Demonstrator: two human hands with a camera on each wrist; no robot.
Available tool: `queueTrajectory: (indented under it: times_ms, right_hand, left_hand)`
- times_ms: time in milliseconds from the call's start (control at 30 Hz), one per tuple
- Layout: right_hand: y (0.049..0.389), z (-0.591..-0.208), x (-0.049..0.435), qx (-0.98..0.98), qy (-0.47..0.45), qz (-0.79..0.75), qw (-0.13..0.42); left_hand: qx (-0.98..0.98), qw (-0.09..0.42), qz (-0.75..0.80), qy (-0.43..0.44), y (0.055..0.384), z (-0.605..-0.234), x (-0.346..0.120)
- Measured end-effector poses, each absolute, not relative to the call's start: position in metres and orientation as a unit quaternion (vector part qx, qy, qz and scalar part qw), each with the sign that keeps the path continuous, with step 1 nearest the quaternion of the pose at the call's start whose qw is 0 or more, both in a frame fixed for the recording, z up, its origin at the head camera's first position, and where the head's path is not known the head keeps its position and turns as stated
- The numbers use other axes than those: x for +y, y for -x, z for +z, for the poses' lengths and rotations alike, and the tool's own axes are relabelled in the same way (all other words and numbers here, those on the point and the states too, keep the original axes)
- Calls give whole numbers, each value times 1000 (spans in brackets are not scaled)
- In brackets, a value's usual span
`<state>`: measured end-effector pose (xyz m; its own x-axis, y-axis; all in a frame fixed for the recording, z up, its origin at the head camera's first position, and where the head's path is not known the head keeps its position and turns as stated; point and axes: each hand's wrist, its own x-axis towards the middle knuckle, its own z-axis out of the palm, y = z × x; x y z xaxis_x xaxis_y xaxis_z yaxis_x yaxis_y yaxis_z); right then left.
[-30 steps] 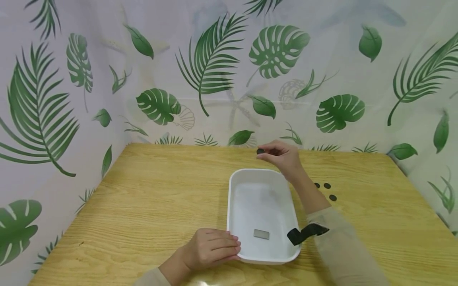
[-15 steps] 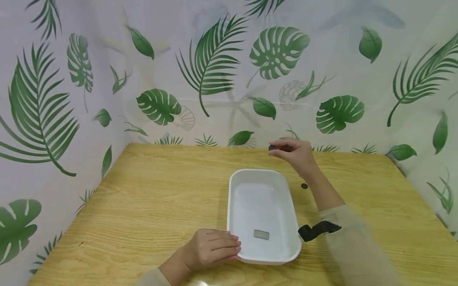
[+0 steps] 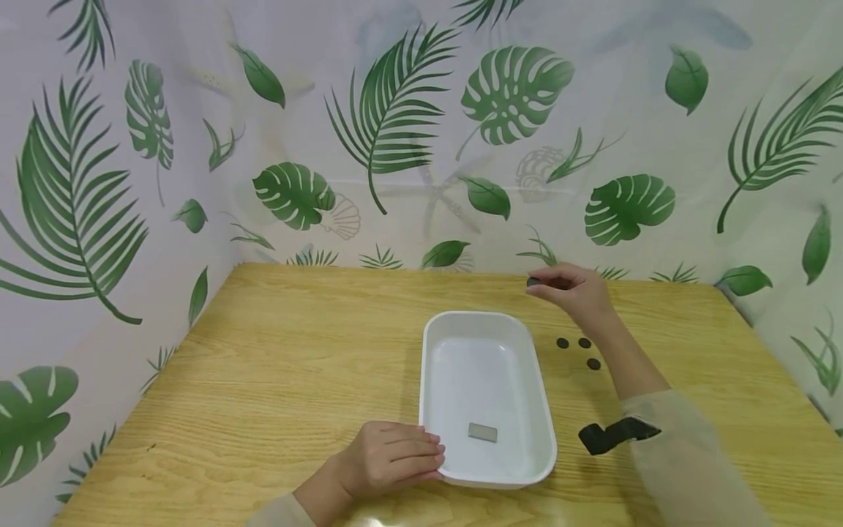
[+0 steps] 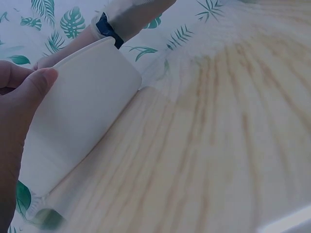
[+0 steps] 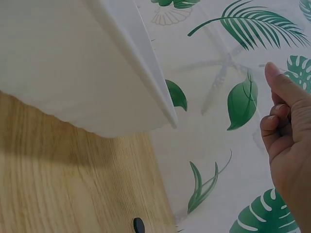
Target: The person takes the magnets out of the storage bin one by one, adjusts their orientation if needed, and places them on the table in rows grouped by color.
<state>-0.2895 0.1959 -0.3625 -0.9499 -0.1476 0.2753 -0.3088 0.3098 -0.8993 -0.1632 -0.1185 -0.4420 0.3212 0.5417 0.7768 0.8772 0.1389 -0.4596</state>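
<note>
My right hand (image 3: 574,296) is raised beyond the tray's far right corner. It pinches a small black disc (image 3: 533,282) between thumb and fingertips; in the right wrist view the disc is hidden behind the thumb. A deep white plastic tray (image 3: 486,471) with rounded corners stands on the table. My left hand (image 3: 395,457) grips its near left corner, and the left wrist view shows the thumb (image 4: 44,80) against the outer wall near the rim. A small grey rectangular block (image 3: 483,432) lies inside the tray, toward its near end.
Three more black discs lie right of the tray: one nearest it (image 3: 563,342), another disc beside that (image 3: 585,342), and a third disc (image 3: 593,364) closer to me. The wooden table (image 3: 283,351) ends at a leaf-printed backdrop (image 3: 402,197).
My right hand has moved to the right, away from over the tray's far end, still pinching the disc. The discs its arm covered now show. My left hand and the tray stay put.
</note>
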Motion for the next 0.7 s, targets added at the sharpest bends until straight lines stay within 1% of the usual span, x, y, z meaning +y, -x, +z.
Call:
queueTrajectory:
  times_ms: [167,433,700]
  right_hand:
    - [285,-366,208,-804,-135,575,68]
    - [271,-376,226,-856,-114,499,70]
    - [263,-388,243,-873,-85,476,61]
  left_hand:
    - [-559,509,-167,634,165,-447,-118]
    - [-560,503,-169,636,166,-453,-119]
    - [-560,502,-172,636,166,-453,-118]
